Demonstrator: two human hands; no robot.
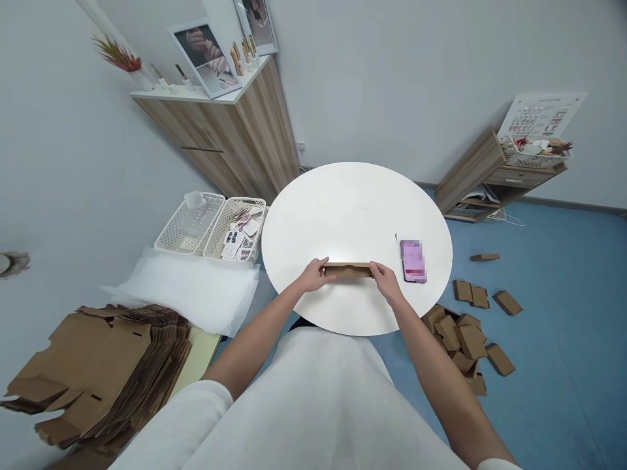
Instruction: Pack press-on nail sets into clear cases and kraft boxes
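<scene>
A small brown cardboard box (pixel 348 271) is held over the near half of the round white table (pixel 353 202). Its long side faces me, with a dark opening along it. My left hand (pixel 313 275) grips the box's left end, thumb and fingers closed around the edge. At the opposite end, my right hand (pixel 385 281) has its fingers closed on the right edge. A phone (pixel 413 261) with a pink-purple screen lies on the table to the right of my right hand.
Flat cardboard blanks (pixel 102 365) are stacked at the lower left, beside white foam sheets (pixel 196 287) and a white basket (pixel 235 228) of small cards. Folded boxes (pixel 460 339) are heaped on the floor at the right. A wooden cabinet (pixel 264 124) stands behind the table.
</scene>
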